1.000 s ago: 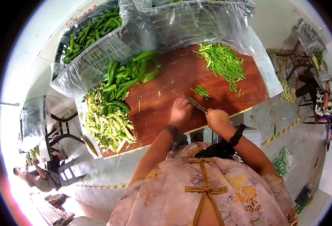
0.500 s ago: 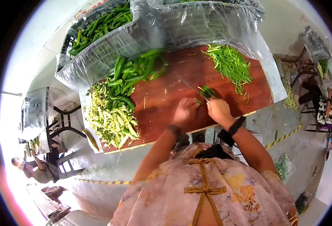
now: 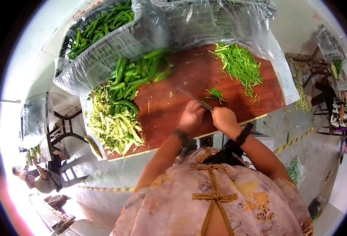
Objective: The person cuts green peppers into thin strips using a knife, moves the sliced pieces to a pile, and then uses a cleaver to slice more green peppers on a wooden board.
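Note:
My right hand (image 3: 223, 119) grips the handle of a knife (image 3: 194, 99) whose blade lies across the red-brown cutting board (image 3: 189, 74), pointing up and left. My left hand (image 3: 191, 115) rests curled on the board right beside the blade; what is under its fingers is hidden. A small bunch of green slivers (image 3: 215, 93) lies just past the blade. A larger heap of cut green strips (image 3: 240, 66) sits at the board's far right. Whole green peppers (image 3: 136, 76) pile up at the far left of the board.
A mound of pale pepper cores and scraps (image 3: 112, 122) covers the board's left edge. Two plastic-lined crates stand behind the board, the left crate (image 3: 98, 31) full of green peppers. Other people sit at the lower left (image 3: 43, 183) and far right (image 3: 341, 110).
My right hand pushed the knife forward to the small sliver bunch, then drew it back toward me. The blade now lies flat across the board again, and my left hand stays beside it.

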{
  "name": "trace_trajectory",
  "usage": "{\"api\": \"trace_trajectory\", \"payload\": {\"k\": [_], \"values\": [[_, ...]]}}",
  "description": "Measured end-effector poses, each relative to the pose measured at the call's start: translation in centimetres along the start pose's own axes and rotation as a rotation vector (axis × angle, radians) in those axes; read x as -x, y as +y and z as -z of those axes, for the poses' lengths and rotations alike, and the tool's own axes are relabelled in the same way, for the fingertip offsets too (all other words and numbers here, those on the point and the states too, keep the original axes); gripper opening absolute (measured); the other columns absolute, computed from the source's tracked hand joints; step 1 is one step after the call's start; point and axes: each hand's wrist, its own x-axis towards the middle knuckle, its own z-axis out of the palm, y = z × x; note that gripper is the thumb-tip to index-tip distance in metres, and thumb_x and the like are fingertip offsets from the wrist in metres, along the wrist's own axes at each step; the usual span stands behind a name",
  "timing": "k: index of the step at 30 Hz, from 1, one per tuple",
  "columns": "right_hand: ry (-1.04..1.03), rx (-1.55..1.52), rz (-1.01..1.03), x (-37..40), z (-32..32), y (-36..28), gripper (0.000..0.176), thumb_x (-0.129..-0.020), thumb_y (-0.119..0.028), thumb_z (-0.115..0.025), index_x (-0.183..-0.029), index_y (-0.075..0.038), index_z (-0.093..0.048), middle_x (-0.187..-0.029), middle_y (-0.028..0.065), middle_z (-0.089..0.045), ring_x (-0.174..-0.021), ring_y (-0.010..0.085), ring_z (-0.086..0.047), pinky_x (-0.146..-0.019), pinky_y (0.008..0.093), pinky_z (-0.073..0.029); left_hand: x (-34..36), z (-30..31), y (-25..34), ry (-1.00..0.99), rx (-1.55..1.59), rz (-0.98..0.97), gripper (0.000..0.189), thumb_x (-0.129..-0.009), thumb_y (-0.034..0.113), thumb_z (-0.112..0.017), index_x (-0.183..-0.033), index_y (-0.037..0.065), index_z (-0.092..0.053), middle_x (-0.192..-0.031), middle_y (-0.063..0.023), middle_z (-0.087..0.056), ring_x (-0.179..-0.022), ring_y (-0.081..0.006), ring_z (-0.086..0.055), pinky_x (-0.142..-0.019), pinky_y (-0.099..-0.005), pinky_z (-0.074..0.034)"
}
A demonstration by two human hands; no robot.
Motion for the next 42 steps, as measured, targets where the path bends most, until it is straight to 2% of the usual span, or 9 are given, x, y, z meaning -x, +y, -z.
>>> {"api": "trace_trajectory", "payload": {"k": [3, 5, 11, 17, 24, 27, 30, 35, 42], "values": [[0.014, 0.023, -0.036, -3.2, -0.6, -0.6, 0.023, -0.086, -0.019, -0.053, -0.074, -0.001, -0.06, -0.068, 0.0213, -0.062, -0.066, 0.0404, -0.061, -0.06, 0.0497, -0.05, 0.0, 0.0, -0.3, -0.043, 0.047, 0.008, 0.022, -0.069, 0.0, -0.056, -0.09, 0.004, -0.063, -0.097, -0.0106, -0.06, -0.095, -0.0312, -0.054, -0.087, -0.0416, -0.044], [0.033, 0.034, -0.013, -4.4, -0.5, -0.8, 0.023, -0.085, -0.02, -0.054, -0.074, -0.001, -0.06, -0.069, 0.0213, -0.062, -0.066, 0.0402, -0.061, -0.061, 0.0495, -0.049, 0.2, -0.5, -0.5, -0.024, 0.187, 0.145, 0.022, -0.069, 0.0, -0.056, -0.089, 0.003, -0.063, -0.095, -0.011, -0.061, -0.093, -0.0313, -0.055, -0.087, -0.0414, -0.044], [0.007, -0.025, -0.116, 0.0, 2.0, -0.3, 0.023, -0.085, -0.021, -0.056, -0.076, 0.0, -0.06, -0.07, 0.0215, -0.062, -0.068, 0.0409, -0.06, -0.062, 0.0507, -0.048, 0.7, -0.5, -0.5, -0.02, -0.053, 0.006, 0.021, -0.069, 0.001, -0.056, -0.089, 0.003, -0.063, -0.095, -0.0116, -0.061, -0.092, -0.0312, -0.056, -0.085, -0.0418, -0.044], [-0.069, -0.001, -0.11, 2.5, 1.4, 0.0, 0.02, -0.084, -0.02, -0.056, -0.081, -0.001, -0.061, -0.073, 0.0218, -0.062, -0.072, 0.0409, -0.061, -0.065, 0.0504, -0.048, -0.5, 0.7, 0.4, 0.01, 0.021, -0.019, 0.023, -0.067, 0.002, -0.056, -0.089, 0.004, -0.064, -0.097, -0.0117, -0.059, -0.093, -0.032, -0.055, -0.085, -0.0416, -0.044], [-0.076, -0.008, -0.045, 0.1, 0.7, -0.7, 0.022, -0.084, -0.02, -0.055, -0.077, 0.001, -0.061, -0.07, 0.0223, -0.062, -0.068, 0.0405, -0.061, -0.063, 0.0491, -0.049, 0.3, 0.1, -0.3, -0.018, 0.013, 0.037, 0.014, -0.069, 0.003, -0.056, -0.083, 0.005, -0.061, -0.092, -0.0112, -0.058, -0.092, -0.0317, -0.054, -0.087, -0.0428, -0.042], [0.036, 0.014, -0.032, -3.3, -0.8, -1.2, 0.023, -0.084, -0.019, -0.055, -0.075, 0.001, -0.061, -0.07, 0.0228, -0.061, -0.067, 0.0405, -0.061, -0.062, 0.0487, -0.05, 0.1, -0.1, -0.9, 0.012, 0.062, -0.018, 0.012, -0.07, 0.003, -0.057, -0.081, 0.005, -0.06, -0.09, -0.0111, -0.058, -0.092, -0.0306, -0.054, -0.086, -0.0432, -0.042], [0.007, -0.012, -0.066, -4.9, -0.1, -1.5, 0.024, -0.084, -0.021, -0.056, -0.073, 0.0, -0.061, -0.07, 0.023, -0.062, -0.068, 0.0409, -0.061, -0.062, 0.0497, -0.049, 0.8, -0.8, -1.7, -0.094, 0.051, 0.04, 0.012, -0.07, 0.003, -0.058, -0.081, 0.005, -0.06, -0.091, -0.0111, -0.058, -0.093, -0.0294, -0.055, -0.086, -0.0429, -0.042], [0.069, -0.062, -0.102, -0.4, 1.2, -0.6, 0.023, -0.084, -0.021, -0.057, -0.073, -0.001, -0.06, -0.069, 0.0231, -0.061, -0.067, 0.0421, -0.06, -0.062, 0.0511, -0.048, 0.3, -0.3, 0.0, 0.068, -0.075, 0.031, 0.012, -0.068, 0.004, -0.062, -0.08, 0.006, -0.061, -0.087, -0.0086, -0.058, -0.091, -0.0292, -0.054, -0.086, -0.0427, -0.041], [-0.042, -0.059, -0.113, 1.7, 1.5, -0.7, 0.022, -0.084, -0.02, -0.057, -0.075, 0.0, -0.06, -0.072, 0.0218, -0.061, -0.072, 0.0411, -0.06, -0.065, 0.0502, -0.048, 0.1, 0.2, 0.0, 0.035, -0.087, 0.016, 0.014, -0.066, 0.003, -0.063, -0.08, 0.008, -0.062, -0.08, -0.0076, -0.054, -0.09, -0.0288, -0.054, -0.082, -0.0413, -0.042]]}}
